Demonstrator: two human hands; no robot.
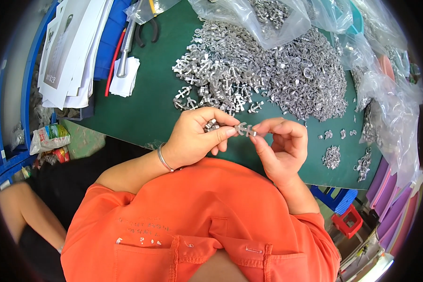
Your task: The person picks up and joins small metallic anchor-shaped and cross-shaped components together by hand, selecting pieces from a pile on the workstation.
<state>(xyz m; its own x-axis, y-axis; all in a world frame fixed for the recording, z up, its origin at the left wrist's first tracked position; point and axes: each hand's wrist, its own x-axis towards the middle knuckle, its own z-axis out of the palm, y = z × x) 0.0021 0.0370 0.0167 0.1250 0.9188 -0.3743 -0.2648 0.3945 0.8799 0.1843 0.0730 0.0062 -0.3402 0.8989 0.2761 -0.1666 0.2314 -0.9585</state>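
Matt silvery metal anchor-shaped piece [244, 129], smooth green tabletop [150, 89], glossy clear plastic bags [401, 136].

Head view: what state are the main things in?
Bare left hand, curled around small silver metal pieces
Bare right hand, pinching
Silver anchor-shaped metal piece, held between both hands
Grey metal heap, loose on green tabletop
Clear plastic bags, crumpled
Printed white paper sheets, stacked
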